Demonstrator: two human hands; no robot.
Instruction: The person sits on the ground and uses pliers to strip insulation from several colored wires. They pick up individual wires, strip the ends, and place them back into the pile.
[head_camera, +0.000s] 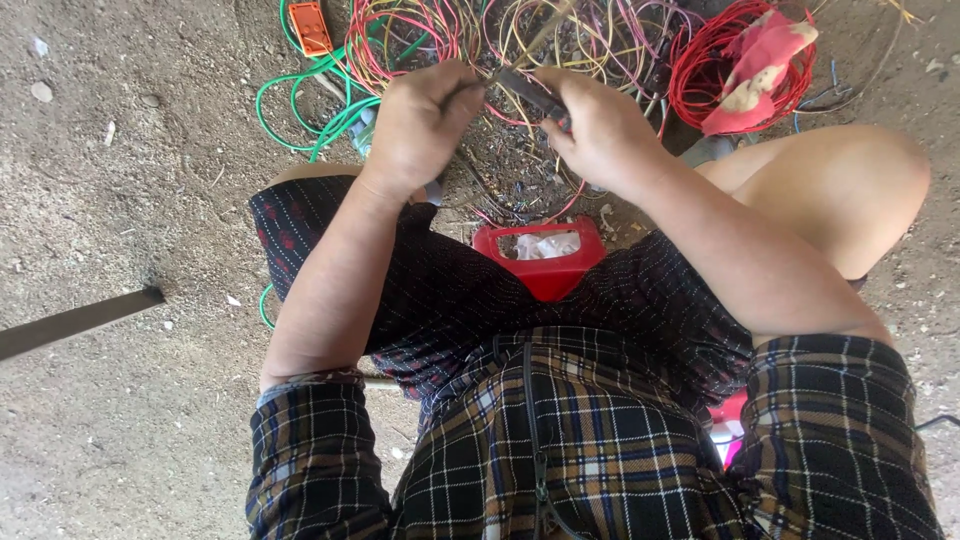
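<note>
Nearest to me: plaid shirt sleeves (310, 460) and a dark patterned skirt (470, 300) across the lap, seated low with knees apart, which leaves working room between the legs. In that gap sits a red container (548, 262) with something pale inside, right under the hands, probably so bits drop straight in, though I can't tell what the contents are. Above it my left hand (420, 125) is clenched into a fist around a thin wire or strand; the fingers are curled tight, thumb side toward the middle, which looks like a steadying pull grip. My right hand (600, 130) is closed on a slim dark tool (525, 88), angled up-left so its tip meets the left fist; whether it's a knife or a stripper I can't tell. Hands nearly touch, held over the ground rather than on the lap, so the wire stays taut between them. Just past them lies the tangle of wires (520, 40), pink, yellow and white, spread on the dirt ground (120, 200) within easy reach. Green wire loops (300, 110) trail left, with an orange block (308, 27) at the top. A red wire coil (730, 60) holds a red cloth (760, 60) on the far right. A dark flat bar (80, 322) lies far left, well apart.
</note>
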